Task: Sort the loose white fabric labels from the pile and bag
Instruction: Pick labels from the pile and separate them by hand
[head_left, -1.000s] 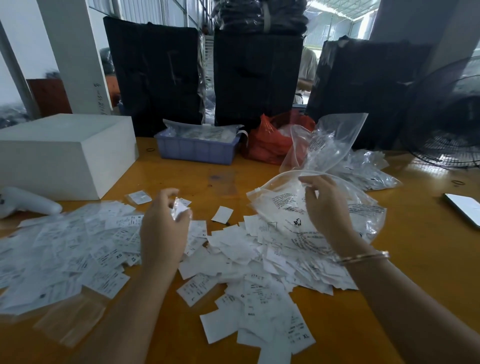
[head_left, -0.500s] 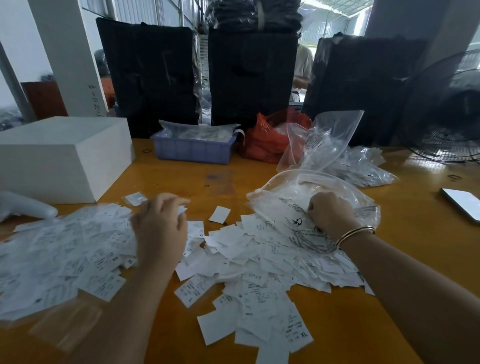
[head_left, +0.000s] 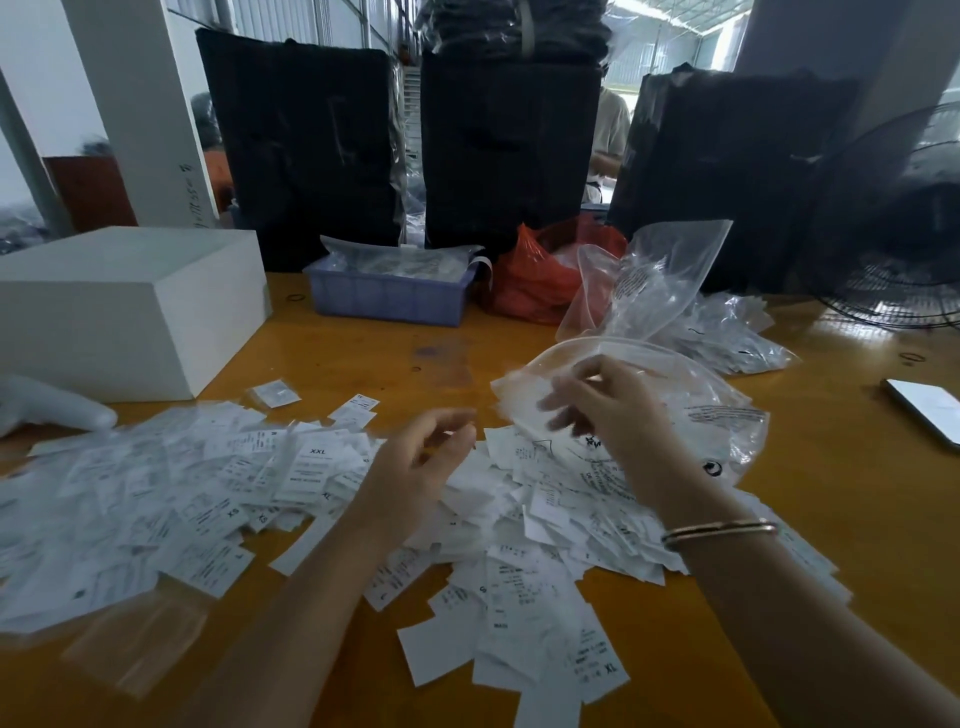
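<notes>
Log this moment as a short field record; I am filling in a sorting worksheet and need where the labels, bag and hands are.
surface: orange table
labels: two loose white spreads, the left pile and the centre pile
bag: clear bag lying at the far end of the centre pile
left hand: raised over the labels, fingers loosely curled, blurred; any hold unclear
right hand: at the bag's mouth, pinching something white, too blurred to name
behind: white box, blue bin, red bag
</notes>
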